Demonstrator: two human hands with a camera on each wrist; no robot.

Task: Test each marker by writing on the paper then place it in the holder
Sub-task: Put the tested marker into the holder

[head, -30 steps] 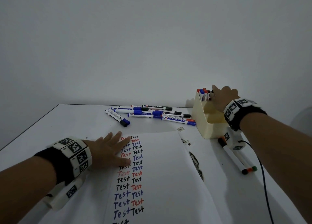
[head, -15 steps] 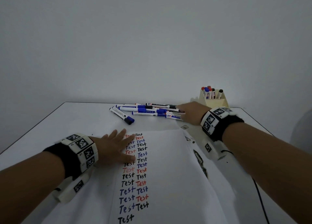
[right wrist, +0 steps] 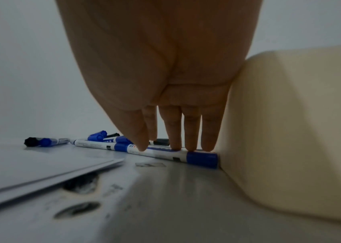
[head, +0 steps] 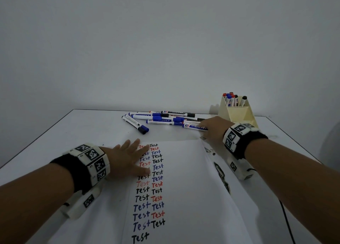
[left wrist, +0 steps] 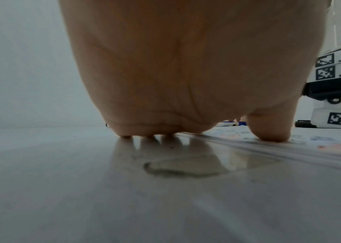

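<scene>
A white paper (head: 184,179) with columns of "Test" in black, blue and red lies on the table. My left hand (head: 128,159) rests flat on its left edge, fingers spread. My right hand (head: 211,128) reaches down on a blue-capped marker (right wrist: 165,153) that lies on the table against the cream holder (right wrist: 290,131). The thumb tip touches its near side and the fingertips (right wrist: 190,148) its far side, pinching it. Several loose markers (head: 158,117) lie behind. The holder (head: 237,116) has several markers (head: 232,99) standing in its back compartment.
Two more markers (head: 136,125) lie apart at the left of the pile. Dark worn patches (head: 220,172) mark the table right of the paper. A black cable (head: 287,221) runs along the right side. The table's left edge (head: 36,140) slants away.
My right hand has left the holder and come down left onto the marker pile, then settled on the nearest blue marker. My left hand has stayed on the paper.
</scene>
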